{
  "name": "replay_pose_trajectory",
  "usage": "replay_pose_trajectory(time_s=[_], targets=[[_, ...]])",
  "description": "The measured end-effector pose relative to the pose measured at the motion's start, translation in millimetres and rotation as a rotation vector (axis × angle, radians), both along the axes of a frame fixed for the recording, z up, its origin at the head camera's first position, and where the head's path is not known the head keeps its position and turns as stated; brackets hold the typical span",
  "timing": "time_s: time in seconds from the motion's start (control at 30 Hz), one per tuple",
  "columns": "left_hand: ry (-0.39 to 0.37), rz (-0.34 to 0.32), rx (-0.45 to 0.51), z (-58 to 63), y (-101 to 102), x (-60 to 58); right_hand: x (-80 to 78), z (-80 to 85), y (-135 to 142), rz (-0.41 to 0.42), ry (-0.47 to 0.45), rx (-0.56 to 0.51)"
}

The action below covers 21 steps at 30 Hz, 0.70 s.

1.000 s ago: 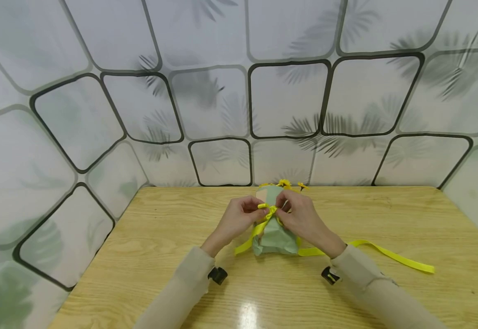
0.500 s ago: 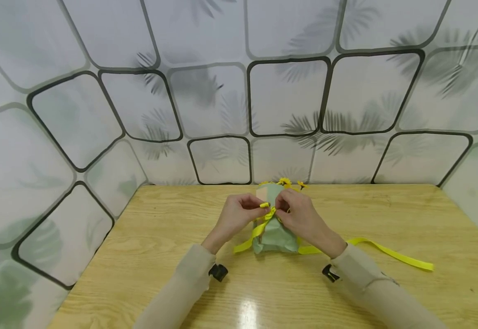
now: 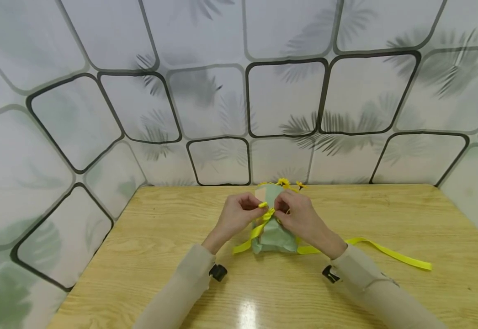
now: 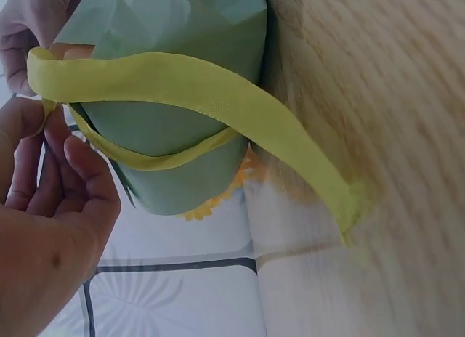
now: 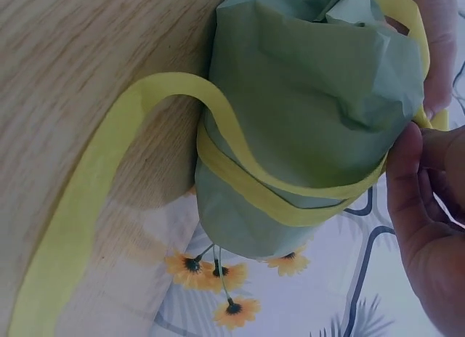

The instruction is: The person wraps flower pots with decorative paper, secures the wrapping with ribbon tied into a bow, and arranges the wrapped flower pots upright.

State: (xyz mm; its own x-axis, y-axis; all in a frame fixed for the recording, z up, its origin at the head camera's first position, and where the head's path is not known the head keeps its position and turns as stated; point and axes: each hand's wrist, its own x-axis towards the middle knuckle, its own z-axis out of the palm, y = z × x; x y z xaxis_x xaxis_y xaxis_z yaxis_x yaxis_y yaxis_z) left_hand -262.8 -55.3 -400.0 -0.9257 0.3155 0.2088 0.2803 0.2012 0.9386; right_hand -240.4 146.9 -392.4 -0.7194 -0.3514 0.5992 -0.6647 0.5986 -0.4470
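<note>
A bouquet wrapped in green paper [image 3: 278, 240] lies on the table, its crumpled lower end toward me. Round it runs a yellow ribbon [image 4: 167, 75], gathered at a knot on top between my hands. My left hand [image 3: 239, 212] pinches the ribbon between thumb and forefinger, and a short end or loop sticks up there. Just right of the knot, my right hand [image 3: 298, 212] pinches the ribbon with thumb and fingertips. Two bands of ribbon cross the paper in the right wrist view. Fingers partly hide the knot. Orange-yellow flowers [image 5: 236, 311] show past the far end.
One long ribbon tail [image 3: 403, 259] trails over the wooden table [image 3: 173, 228] to the right, while a shorter tail [image 3: 243, 246] hangs down on the left. Behind the table's far edge stands a patterned wall [image 3: 218, 160].
Both hands stay close together at the knot. The left fingers have shifted slightly, and the bit of yellow ribbon above them looks shorter. The bouquet stays put.
</note>
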Motion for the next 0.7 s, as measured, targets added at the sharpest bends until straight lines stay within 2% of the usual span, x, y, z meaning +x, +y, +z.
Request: replay_pose_trajectory(time_s=[0.17, 0.3, 0.47, 0.6, 0.7], targets=[[-0.051, -0.032, 0.015, -3.9, -4.4, -2.8, 1.0, -0.8, 3.9, 0.046, 0.007, -0.026], [-0.068, -0.086, 0.012, -5.7, -9.1, -2.9, 1.9, -0.8, 5.4, 0.072, -0.035, -0.052], [-0.079, -0.140, -0.041, -5.0, -12.2, -0.4, 1.2, -1.7, 4.7, 0.071, -0.055, -0.054], [-0.063, -0.145, -0.064, -4.9, -9.3, 0.1, -0.3, -3.2, 2.5, 0.050, -0.026, -0.056], [-0.041, -0.110, -0.058, -4.7, -6.6, 0.4, -1.1, -4.2, 1.3, 0.041, -0.008, -0.060]])
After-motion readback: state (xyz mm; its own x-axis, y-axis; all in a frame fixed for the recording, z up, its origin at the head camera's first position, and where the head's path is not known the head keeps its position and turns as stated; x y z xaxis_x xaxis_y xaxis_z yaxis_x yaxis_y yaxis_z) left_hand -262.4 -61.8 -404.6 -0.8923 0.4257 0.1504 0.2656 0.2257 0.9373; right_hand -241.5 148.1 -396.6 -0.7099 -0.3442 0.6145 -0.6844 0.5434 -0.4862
